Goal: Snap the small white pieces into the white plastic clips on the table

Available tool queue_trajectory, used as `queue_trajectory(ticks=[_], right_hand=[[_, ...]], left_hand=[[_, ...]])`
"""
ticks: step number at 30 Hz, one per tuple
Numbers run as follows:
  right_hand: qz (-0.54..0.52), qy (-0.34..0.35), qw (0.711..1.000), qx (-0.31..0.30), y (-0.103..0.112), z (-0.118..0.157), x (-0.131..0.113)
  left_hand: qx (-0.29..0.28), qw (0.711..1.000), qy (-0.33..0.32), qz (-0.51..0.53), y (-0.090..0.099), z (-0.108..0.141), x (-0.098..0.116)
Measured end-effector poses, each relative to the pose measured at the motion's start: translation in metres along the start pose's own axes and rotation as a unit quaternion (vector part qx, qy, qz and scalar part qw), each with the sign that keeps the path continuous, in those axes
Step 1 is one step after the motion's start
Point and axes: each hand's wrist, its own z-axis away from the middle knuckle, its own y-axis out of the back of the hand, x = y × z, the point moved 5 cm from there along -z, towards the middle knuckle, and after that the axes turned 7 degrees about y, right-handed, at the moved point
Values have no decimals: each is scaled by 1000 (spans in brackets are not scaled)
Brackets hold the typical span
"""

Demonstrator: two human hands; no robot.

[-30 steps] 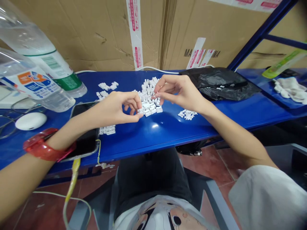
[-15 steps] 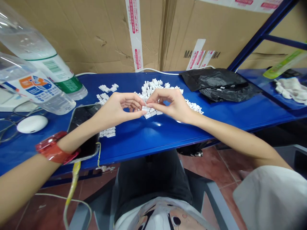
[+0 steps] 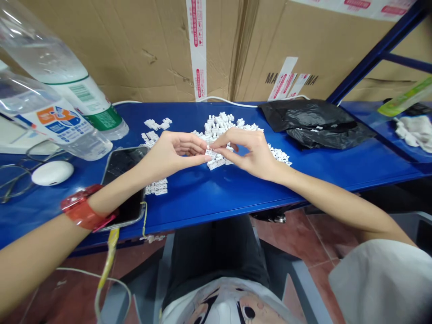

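I count two hands (image 3: pixel 170 155) (image 3: pixel 258 155), two big bottles (image 3: pixel 59 123) (image 3: pixel 89 101), one phone (image 3: pixel 133 208), one red wrist band (image 3: pixel 81 209), one black bag (image 3: pixel 310 118) and one round white thing (image 3: pixel 53 173). I see lots of little white bits (image 3: pixel 218 127), too many for me to count.

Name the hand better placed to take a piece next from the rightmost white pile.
The right hand, probably: its wrist is beside the rightmost white pile; the left hand is farther away.
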Motion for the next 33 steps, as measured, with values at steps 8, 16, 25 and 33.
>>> queue_trajectory(ticks=[8,16,25,33], right_hand=[[-41,-16,999,5,-5,0,3],[-294,-215,931,-23,-21,-1,18],[-84,-148,971,-167,28,-11,19],[-28,-240,886,-395,59,23,40]], left_hand=[[7,1000,-3,20,1,1,-3],[102,959,-195,-179,-1,20,23],[104,938,-199,-264,-2,17,20],[108,933,-202,-278,1,14,18]])
